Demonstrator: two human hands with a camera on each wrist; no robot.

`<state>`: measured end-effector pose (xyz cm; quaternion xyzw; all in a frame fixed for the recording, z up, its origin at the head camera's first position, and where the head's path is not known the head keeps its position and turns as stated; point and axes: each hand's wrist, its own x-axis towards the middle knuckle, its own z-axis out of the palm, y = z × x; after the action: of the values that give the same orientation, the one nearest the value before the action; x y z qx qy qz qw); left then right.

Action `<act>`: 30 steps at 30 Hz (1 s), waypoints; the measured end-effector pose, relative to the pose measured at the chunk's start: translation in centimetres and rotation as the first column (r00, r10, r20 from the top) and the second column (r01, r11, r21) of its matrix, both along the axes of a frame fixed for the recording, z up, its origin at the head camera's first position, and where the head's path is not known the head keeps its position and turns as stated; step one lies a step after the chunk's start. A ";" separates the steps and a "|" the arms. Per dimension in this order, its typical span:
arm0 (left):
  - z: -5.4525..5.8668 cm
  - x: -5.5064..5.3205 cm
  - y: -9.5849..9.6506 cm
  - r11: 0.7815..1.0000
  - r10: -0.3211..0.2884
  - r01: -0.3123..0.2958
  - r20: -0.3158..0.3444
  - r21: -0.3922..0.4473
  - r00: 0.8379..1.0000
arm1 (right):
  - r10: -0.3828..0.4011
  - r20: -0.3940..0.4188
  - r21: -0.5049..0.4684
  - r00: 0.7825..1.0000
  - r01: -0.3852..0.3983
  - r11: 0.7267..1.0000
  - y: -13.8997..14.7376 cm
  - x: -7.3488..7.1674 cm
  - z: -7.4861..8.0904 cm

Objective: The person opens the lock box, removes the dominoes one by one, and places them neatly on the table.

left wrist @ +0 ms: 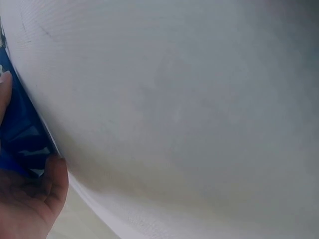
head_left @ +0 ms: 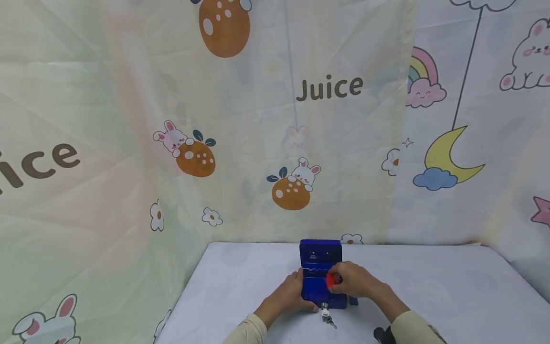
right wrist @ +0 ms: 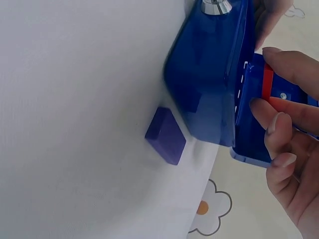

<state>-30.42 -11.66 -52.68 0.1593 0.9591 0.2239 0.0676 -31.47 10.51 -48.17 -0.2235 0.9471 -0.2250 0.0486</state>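
A blue metal cash box [head_left: 315, 289] stands on the white table with its lid [head_left: 320, 253] raised at the back. Keys [head_left: 328, 317] hang from the lock on its front. My left hand [head_left: 289, 293] holds the box by its left side, thumb at the front corner and fingers along the side wall. Between thumb and fingers, my right hand [head_left: 354, 279] pinches a red block [right wrist: 267, 82] over the box's opening. Part of the red block is hidden by the fingers. Beside the box's right wall lies a purple block [right wrist: 167, 136].
A black object [head_left: 384, 335] lies near the right sleeve at the front of the white table [head_left: 447, 282]. Printed cloth walls [head_left: 240, 143] with bunnies and oranges rise behind the table and along its sides.
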 end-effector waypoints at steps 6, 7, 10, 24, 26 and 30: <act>0.0 -0.1 0.0 1.000 0.001 -0.001 0.007 0.013 1.000 | 0.008 0.000 -0.011 1.000 -0.008 1.000 0.7 0.1 0.2; 0.0 -0.1 0.0 1.000 0.001 -0.001 0.008 0.016 1.000 | 0.012 -0.002 -0.017 1.000 -0.012 1.000 0.8 0.1 0.3; 0.0 -0.2 0.0 1.000 0.004 -0.004 0.013 0.020 1.000 | 0.012 -0.002 -0.028 1.000 -0.013 1.000 1.0 0.1 0.4; -0.2 -0.2 0.0 1.000 0.015 -0.015 0.001 -0.002 1.000 | -0.003 0.030 -0.043 1.000 0.004 0.999 2.4 -0.2 0.5; -0.2 -0.1 0.0 1.000 0.013 -0.014 -0.002 -0.007 1.000 | -0.008 0.036 -0.042 0.999 0.010 0.999 2.6 -0.3 0.4; -0.2 -0.1 0.1 1.000 0.011 -0.011 -0.002 -0.006 1.000 | -0.006 0.027 -0.031 1.000 0.006 0.999 2.9 -0.3 0.3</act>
<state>-30.50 -11.59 -52.87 0.1541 0.9607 0.2211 0.0661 -31.76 13.45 -47.83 -0.2183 0.9434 -0.2431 0.0574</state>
